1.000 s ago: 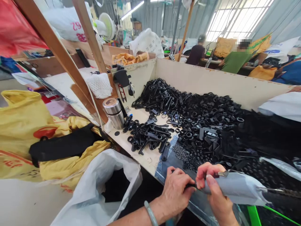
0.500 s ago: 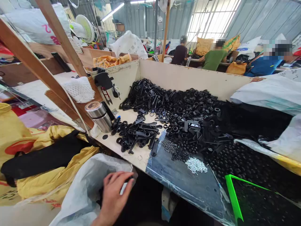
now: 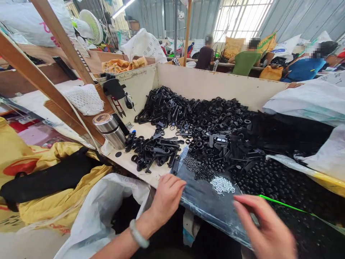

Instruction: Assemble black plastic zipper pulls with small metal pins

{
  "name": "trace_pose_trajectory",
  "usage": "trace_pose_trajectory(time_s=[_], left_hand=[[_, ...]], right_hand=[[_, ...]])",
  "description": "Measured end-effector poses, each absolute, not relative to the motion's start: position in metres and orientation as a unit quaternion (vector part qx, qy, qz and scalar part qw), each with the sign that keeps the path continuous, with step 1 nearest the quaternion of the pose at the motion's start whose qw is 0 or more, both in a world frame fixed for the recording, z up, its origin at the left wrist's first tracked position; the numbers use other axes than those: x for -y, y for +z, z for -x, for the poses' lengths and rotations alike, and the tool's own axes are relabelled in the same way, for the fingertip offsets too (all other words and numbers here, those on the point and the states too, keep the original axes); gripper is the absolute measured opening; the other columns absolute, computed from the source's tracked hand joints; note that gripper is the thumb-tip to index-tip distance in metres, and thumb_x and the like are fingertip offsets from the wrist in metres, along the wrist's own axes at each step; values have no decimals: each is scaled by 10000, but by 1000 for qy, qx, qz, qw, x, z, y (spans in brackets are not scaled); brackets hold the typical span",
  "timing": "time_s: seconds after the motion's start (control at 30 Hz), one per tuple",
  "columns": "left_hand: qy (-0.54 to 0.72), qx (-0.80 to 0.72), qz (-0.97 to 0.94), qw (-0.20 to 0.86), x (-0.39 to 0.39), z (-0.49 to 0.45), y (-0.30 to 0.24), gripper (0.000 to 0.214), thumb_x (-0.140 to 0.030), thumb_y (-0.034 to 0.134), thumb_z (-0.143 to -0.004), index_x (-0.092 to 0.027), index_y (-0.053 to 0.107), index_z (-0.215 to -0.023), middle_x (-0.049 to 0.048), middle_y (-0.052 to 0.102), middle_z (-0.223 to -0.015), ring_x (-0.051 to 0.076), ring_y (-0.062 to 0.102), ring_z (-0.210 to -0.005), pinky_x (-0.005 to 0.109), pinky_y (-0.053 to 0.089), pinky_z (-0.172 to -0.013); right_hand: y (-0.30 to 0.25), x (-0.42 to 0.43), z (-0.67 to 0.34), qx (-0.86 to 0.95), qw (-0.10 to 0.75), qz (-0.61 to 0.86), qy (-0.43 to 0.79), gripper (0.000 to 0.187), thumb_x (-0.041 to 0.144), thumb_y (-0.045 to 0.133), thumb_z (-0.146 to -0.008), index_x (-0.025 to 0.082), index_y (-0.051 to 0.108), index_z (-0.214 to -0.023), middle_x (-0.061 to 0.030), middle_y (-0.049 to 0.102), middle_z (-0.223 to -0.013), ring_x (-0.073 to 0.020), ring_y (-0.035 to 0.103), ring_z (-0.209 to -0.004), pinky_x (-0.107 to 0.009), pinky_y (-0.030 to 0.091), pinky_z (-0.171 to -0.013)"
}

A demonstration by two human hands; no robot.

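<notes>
Bench: dark-covered under silver pins.
Front black lever: left of pins, long axis fore-and-aft, ring end away.
Left hand: fingers curled, anything held hidden.
Right hand: blurred, fingertips near thumb; hold unclear.

From the wearer's head we look forward and down, close above the bare left hand and bare right hand, across the cream board-walled workbench to the grey ribbed metal wall far behind.
</notes>
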State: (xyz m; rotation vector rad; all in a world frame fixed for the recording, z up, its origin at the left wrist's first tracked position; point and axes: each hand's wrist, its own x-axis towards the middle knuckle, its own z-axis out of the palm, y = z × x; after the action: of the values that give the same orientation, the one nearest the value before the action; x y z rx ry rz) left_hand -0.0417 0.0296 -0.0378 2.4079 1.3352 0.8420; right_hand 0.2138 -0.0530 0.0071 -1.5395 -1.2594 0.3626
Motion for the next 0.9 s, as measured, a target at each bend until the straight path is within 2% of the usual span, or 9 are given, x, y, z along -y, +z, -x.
trace_pose_trajectory(time_s=[0.1,0.17,0.27,0.53,0.67,0.9], left_hand=[[225,-467,-849,102,-55,10,-41,176,-132,510,-992,-214,665,-1007,42,679,-927,223,571,-883,367,454,-797],[206,-478,-850,88,-70,1,-44,173,-128,509,-987,-209,655,-940,47,654,-901,236,561,-880,379,454,-787],[188,-485,-850,80,-85,-3,-45,178,-134,531,-977,-208,628,-847,50,637,-884,244,561,-891,390,458,-794],[165,-475,-859,96,-94,-8,-42,163,-149,561,-973,-203,627,-834,45,640,-911,232,569,-912,374,479,-824],[164,-475,-858,102,-93,-8,-43,137,-179,568,-976,-197,636,-858,52,638,-919,238,571,-928,377,478,-839],[163,-470,-861,100,-97,-6,-45,212,-142,512,-990,-208,618,-818,47,629,-898,231,560,-908,380,442,-817]], right_hand=[[-17,17,-190,680,379,612,143,296,496,558,-974,254,708,-895,-35,697,-855,-194,670,-728,-299,537,-633],[-34,-1,-175,716,310,620,87,319,439,460,-1027,256,691,-906,-25,688,-850,-179,671,-725,-288,508,-628],[-50,-14,-163,717,261,646,35,319,394,428,-1043,246,681,-916,-32,678,-856,-186,672,-747,-299,464,-627],[-57,-22,-161,714,232,660,36,279,349,443,-1050,242,685,-961,-30,671,-887,-196,666,-771,-315,432,-681],[-57,-22,-159,717,226,658,41,262,329,451,-1049,247,676,-941,-18,667,-872,-187,659,-746,-304,412,-651],[-55,-12,-164,713,287,636,63,250,354,454,-1056,244,661,-966,-14,691,-914,-166,676,-784,-271,454,-674]])
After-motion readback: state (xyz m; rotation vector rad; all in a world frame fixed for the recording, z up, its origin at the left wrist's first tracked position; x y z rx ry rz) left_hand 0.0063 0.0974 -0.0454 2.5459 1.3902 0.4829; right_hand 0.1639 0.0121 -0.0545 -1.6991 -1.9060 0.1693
